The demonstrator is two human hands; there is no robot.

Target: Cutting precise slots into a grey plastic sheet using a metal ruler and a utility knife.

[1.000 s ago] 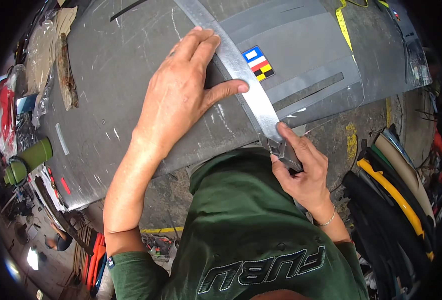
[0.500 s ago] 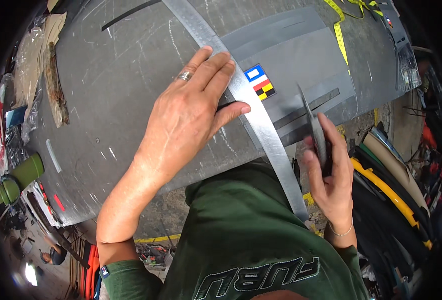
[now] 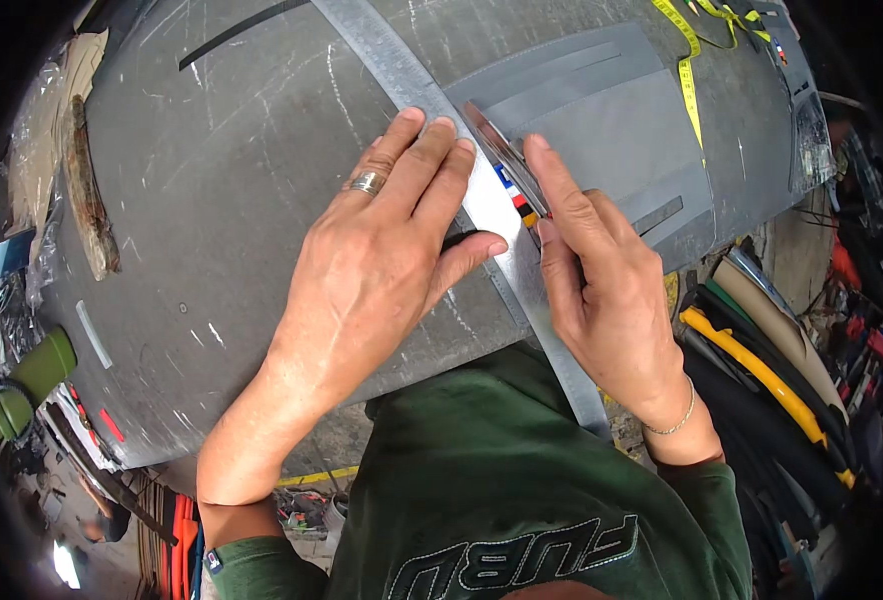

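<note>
A long metal straightedge lies slantwise over the grey worktable and hangs past its near edge. My left hand rests flat on it, fingertips on the metal and thumb stretched out. Beneath the straightedge, a grey fabric panel with sewn strips spreads to the right. Gripped in my right hand is a thin-bladed knife, its blade lying along the straightedge's right side. Below the blade, a colourful checked patch on the panel is partly covered by the knife and hand.
A yellow tape measure trails over the table's far right. On the left are a rough wooden stick and a green cylinder. Dark and yellow rolls stand at the right, beyond the table's edge.
My right hand has moved left and up, bringing the knife from above the panel's near right part to the straightedge and partly over the patch. The left hand keeps its place on the straightedge.
</note>
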